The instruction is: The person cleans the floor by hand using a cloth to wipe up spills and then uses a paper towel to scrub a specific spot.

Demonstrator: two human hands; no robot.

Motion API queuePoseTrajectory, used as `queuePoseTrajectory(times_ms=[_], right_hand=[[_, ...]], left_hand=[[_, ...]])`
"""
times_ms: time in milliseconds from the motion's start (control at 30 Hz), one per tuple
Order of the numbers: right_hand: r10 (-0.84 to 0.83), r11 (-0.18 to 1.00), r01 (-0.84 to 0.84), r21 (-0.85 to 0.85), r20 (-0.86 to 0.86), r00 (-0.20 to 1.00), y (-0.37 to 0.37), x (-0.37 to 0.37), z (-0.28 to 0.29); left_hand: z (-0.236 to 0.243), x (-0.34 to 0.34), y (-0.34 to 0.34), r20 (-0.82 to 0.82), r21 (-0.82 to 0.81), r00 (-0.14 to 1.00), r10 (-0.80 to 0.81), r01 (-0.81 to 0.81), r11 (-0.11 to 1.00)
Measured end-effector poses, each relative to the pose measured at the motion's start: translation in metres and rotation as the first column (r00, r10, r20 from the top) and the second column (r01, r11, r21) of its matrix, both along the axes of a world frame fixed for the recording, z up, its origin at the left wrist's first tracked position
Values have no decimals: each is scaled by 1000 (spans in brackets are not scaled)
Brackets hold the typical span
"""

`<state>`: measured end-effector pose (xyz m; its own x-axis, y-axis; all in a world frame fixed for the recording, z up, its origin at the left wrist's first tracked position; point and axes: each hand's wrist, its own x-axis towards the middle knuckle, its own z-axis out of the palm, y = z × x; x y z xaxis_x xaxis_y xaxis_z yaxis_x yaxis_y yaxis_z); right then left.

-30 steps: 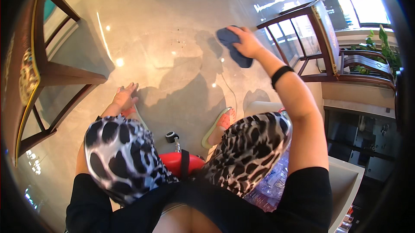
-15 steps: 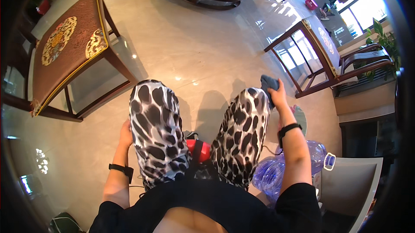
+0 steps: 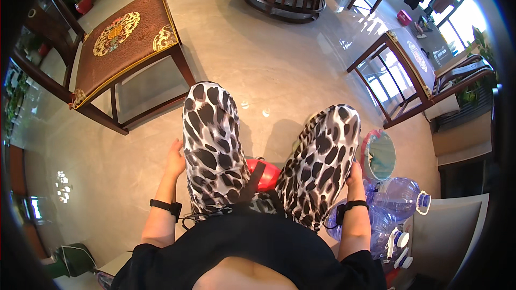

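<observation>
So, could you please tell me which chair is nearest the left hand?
The brown-seated chair on the left; the other chairs stand farther from the left hand.

A plain black short-sleeved top (image 3: 242,244) with a low, curved neckline covers the torso, its left sleeve (image 3: 141,263) and right sleeve (image 3: 363,268) wide at the hem. Loose whitish-grey fabric trousers (image 3: 209,150) carry irregular black and dark-grey blotches, animal-print fashion. A black left wristband (image 3: 161,204) bears a small dark block; a matching black right wristband (image 3: 355,204) has one too. The left hand (image 3: 175,158) is bare.
</observation>
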<state>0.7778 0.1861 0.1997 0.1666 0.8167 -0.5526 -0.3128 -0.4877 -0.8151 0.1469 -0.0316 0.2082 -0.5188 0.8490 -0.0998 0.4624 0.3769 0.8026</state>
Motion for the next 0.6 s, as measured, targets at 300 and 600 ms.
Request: queuePoseTrajectory(times_ms=[300,600], right_hand=[[-90,996,90,17,29,995,2,-17,11],[-122,990,129,-54,123,985,18,-27,-12]], left_hand=[[130,25,40,118,229,992,-52,24,973],[157,-8,131,-125,248,992,-12,43,968]])
